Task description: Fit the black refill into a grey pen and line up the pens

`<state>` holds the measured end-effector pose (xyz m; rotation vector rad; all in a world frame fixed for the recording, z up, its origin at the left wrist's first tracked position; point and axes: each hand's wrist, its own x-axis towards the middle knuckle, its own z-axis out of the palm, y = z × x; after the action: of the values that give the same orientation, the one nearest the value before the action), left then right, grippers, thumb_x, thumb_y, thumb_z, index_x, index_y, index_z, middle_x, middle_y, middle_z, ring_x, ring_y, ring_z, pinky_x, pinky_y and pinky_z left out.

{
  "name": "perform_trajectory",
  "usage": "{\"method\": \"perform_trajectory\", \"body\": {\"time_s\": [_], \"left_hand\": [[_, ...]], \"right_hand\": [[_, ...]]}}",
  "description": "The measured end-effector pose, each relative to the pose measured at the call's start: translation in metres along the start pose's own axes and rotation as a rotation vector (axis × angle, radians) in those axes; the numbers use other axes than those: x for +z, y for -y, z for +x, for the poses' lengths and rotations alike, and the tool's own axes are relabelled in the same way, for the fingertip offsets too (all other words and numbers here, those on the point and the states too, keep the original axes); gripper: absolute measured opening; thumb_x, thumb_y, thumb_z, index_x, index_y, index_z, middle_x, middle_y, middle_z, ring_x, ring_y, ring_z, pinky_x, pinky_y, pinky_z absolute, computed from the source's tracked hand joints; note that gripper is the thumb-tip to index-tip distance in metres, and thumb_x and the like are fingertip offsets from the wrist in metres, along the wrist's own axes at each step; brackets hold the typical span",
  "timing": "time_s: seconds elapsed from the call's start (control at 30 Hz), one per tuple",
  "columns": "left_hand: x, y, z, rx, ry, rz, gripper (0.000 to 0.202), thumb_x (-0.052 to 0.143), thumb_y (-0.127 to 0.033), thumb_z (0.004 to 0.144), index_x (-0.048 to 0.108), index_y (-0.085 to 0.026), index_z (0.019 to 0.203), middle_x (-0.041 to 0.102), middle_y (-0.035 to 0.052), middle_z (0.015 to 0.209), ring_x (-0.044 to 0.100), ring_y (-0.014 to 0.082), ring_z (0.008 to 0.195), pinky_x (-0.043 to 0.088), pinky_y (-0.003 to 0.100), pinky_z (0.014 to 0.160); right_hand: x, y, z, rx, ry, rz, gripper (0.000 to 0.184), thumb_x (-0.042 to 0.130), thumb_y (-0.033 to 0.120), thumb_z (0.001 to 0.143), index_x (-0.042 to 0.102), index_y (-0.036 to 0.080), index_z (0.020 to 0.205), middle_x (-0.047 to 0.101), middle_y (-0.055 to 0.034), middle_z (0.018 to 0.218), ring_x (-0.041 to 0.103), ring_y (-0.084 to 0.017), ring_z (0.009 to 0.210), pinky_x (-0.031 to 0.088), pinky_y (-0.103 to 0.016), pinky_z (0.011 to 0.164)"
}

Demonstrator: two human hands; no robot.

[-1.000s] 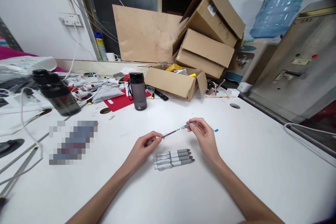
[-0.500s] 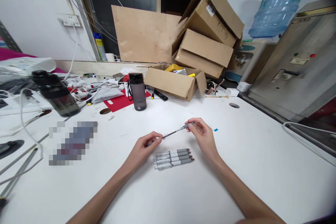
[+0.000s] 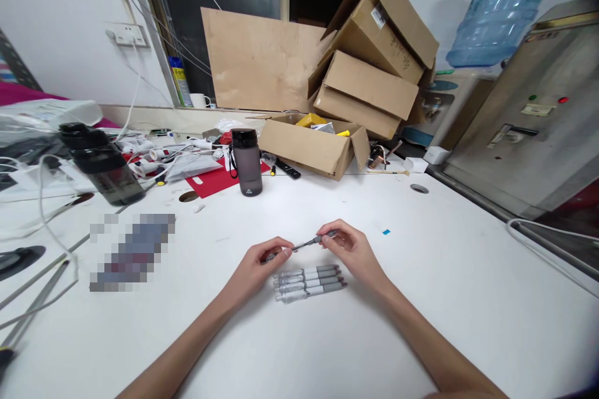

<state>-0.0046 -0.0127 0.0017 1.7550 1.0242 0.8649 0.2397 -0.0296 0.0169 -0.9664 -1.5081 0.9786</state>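
Note:
Between my two hands a pen is held in separated parts above the white table [image 3: 299, 349]. My left hand [image 3: 259, 265] is closed on its rear barrel [image 3: 270, 257], mostly hidden by the fingers. A thin dark refill [image 3: 305, 244] sticks out toward the right. In a pinch, my right hand [image 3: 354, 251] grips the pen's grey front section [image 3: 331, 234], which surrounds the refill's far end. Just below lie several clear, white and grey pens [image 3: 309, 285], side by side in a row with their dark ends pointing right.
A dark water bottle [image 3: 247, 165] stands behind my hands, near an open cardboard box [image 3: 304, 146]. Another bottle [image 3: 105, 168] and a blurred-out object [image 3: 135, 252] are at left. A small blue scrap [image 3: 386, 232] lies right of my right hand.
My right hand has moved left and slightly down with the front section, closer to my left hand. Less of the refill shows between them. The row of pens is unchanged.

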Motion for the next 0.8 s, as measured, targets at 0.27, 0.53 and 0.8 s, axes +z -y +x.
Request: {"method": "perform_trajectory", "body": {"time_s": [0.27, 0.53, 0.8], "left_hand": [[0.0021, -0.0018, -0.0008, 0.002, 0.036, 0.004, 0.036, 0.057, -0.053, 0.097, 0.072, -0.021, 0.101, 0.050, -0.0023, 0.073, 0.043, 0.0152, 0.072, 0.031, 0.027, 0.067], [0.0028, -0.0063, -0.0027, 0.009, 0.068, 0.028, 0.037, 0.057, -0.054, 0.096, 0.073, -0.020, 0.100, 0.065, 0.0023, 0.087, 0.053, 0.0182, 0.078, 0.039, 0.027, 0.070], [0.0042, -0.0089, -0.0030, 0.013, 0.081, 0.021, 0.035, 0.057, -0.051, 0.097, 0.073, -0.020, 0.099, 0.069, 0.0027, 0.092, 0.056, 0.0182, 0.079, 0.042, 0.027, 0.072]], "right_hand": [[0.0029, 0.0047, -0.0026, 0.014, 0.080, -0.029, 0.012, 0.069, 0.032, 0.091, 0.070, 0.022, 0.097, 0.068, -0.0041, 0.102, 0.066, -0.019, 0.095, 0.052, -0.033, 0.090], [0.0054, 0.0037, -0.0058, 0.090, 0.110, -0.061, 0.021, 0.066, 0.042, 0.093, 0.066, 0.022, 0.099, 0.066, -0.0007, 0.084, 0.065, -0.017, 0.077, 0.052, -0.031, 0.074], [0.0031, 0.0043, -0.0082, 0.112, 0.185, -0.221, 0.028, 0.053, 0.048, 0.100, 0.066, 0.024, 0.109, 0.067, -0.0011, 0.082, 0.062, -0.017, 0.075, 0.046, -0.030, 0.068]]}}
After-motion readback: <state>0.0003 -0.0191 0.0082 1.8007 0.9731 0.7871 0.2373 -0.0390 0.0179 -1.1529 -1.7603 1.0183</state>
